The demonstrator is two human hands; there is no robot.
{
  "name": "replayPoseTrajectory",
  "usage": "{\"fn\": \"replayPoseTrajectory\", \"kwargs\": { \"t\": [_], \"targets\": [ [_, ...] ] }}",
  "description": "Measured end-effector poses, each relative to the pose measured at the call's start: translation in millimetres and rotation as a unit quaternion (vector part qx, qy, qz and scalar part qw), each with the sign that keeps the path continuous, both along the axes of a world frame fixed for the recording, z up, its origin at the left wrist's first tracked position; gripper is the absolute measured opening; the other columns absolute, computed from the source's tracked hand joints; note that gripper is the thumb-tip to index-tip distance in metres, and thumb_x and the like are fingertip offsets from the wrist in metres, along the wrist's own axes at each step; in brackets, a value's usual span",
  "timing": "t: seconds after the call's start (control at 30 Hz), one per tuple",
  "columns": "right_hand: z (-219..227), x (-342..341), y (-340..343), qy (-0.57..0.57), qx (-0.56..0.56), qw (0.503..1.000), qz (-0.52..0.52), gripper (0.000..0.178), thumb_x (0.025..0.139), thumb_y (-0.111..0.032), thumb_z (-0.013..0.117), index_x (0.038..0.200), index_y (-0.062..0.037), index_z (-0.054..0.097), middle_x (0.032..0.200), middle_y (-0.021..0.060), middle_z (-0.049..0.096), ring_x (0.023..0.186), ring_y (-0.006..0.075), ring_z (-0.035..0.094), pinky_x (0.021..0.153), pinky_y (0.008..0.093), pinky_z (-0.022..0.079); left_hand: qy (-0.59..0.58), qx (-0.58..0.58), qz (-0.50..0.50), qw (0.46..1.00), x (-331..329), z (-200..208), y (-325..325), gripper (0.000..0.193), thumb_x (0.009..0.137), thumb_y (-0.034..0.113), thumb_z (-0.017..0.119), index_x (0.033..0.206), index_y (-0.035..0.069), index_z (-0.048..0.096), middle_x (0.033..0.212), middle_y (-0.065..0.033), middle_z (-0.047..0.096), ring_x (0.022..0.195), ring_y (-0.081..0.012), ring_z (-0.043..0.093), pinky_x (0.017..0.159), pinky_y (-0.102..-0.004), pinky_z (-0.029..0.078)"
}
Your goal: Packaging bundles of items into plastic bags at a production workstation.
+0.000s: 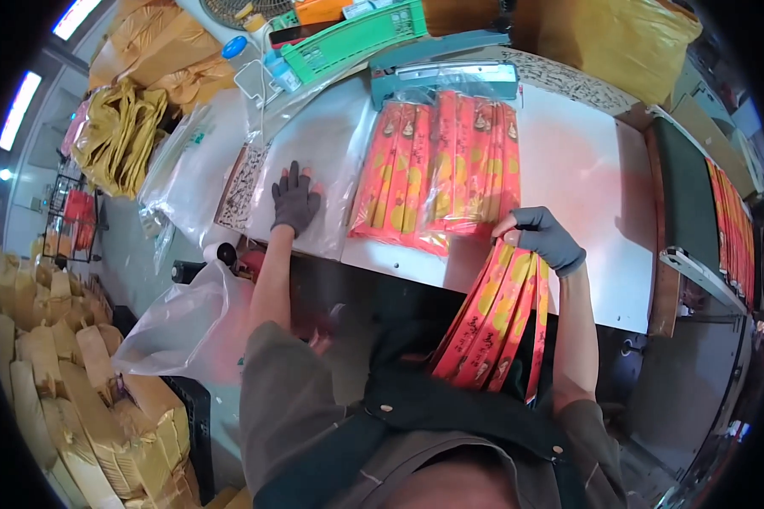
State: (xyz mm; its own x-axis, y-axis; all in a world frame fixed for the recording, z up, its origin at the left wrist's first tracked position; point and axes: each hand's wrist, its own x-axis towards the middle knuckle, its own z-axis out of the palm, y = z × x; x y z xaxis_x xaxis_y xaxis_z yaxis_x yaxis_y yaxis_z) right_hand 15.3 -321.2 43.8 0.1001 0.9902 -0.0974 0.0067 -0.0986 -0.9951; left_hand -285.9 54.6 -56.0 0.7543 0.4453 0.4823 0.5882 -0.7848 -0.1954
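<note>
My left hand (294,201), in a grey fingerless glove, lies with fingers spread on a stack of clear plastic bags (327,148) at the table's left. My right hand (547,240), gloved the same way, pinches the top of a bunch of long red-and-yellow packets (492,318). They hang fanned out below it, past the table's front edge. Between my hands, two clear bags filled with similar packets (399,174) lie side by side, their far ends at a teal bag sealer (446,81). My right thumb is close to the right bag's near corner.
A green plastic basket (356,38) stands beyond the bags. To the right is a dark green conveyor belt (688,191), with more red packets (730,225) past it. Yellow wrapped bundles (102,399) are heaped at lower left, near a loose clear bag (191,318).
</note>
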Motion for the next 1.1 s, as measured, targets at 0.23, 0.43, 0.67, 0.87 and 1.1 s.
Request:
{"fn": "replayPoseTrajectory", "kwargs": {
  "t": [0.23,0.43,0.67,0.87,1.1],
  "targets": [
    [-2.2,4.0,-7.6,-0.01,-0.041,0.999,-0.033,0.019,0.079,-0.012,0.063,0.091,0.0025,0.066,0.084,0.0076,0.065,0.082,0.0134,0.059,0.078,0.0258,0.044,-0.174,-0.464,-0.022,0.869,-24.8,54.5,46.6,0.034,0.075,0.019,0.068,0.106,0.006,0.062,0.102,-0.0074,0.065,0.09,-0.0193,0.06,0.082,-0.0289,0.046],
    [0.6,1.1,-3.0,-0.004,-0.047,0.998,-0.039,0.018,0.079,-0.01,0.062,0.09,0.0033,0.066,0.084,0.0077,0.065,0.081,0.0131,0.059,0.078,0.0257,0.045,-0.007,-0.402,0.087,0.911,-20.5,44.8,49.2,0.026,0.075,0.026,0.061,0.087,0.003,0.059,0.087,-0.0177,0.062,0.08,-0.0309,0.06,0.073,-0.0365,0.045],
    [3.2,-1.9,-4.7,0.043,-0.062,0.995,-0.059,0.018,0.076,-0.007,0.061,0.09,0.0036,0.066,0.084,0.0077,0.065,0.08,0.0132,0.06,0.077,0.0258,0.046,-0.029,-0.462,0.01,0.886,-21.4,51.0,47.0,0.02,0.077,0.02,0.058,0.087,0.002,0.06,0.09,-0.0183,0.062,0.083,-0.0315,0.061,0.075,-0.0363,0.046],
    [5.6,-6.1,-2.8,0.035,-0.055,0.996,-0.063,0.02,0.076,-0.01,0.062,0.09,0.0036,0.066,0.083,0.0076,0.065,0.08,0.0133,0.06,0.076,0.0258,0.046,-0.053,-0.357,0.08,0.929,-31.0,40.7,53.2,0.022,0.075,0.013,0.06,0.094,0.002,0.061,0.092,-0.0174,0.063,0.084,-0.0314,0.061,0.077,-0.0349,0.047],
    [4.0,-4.2,-6.5,0.03,-0.041,0.997,-0.065,0.019,0.077,-0.01,0.062,0.09,0.0033,0.067,0.083,0.007,0.065,0.08,0.0128,0.059,0.076,0.0254,0.045,-0.124,-0.298,0.073,0.944,-18.3,35.8,32.5,0.018,0.077,0.017,0.061,0.081,0.0,0.062,0.08,-0.0174,0.061,0.078,-0.0324,0.06,0.075,-0.0369,0.047]
  ]
}}
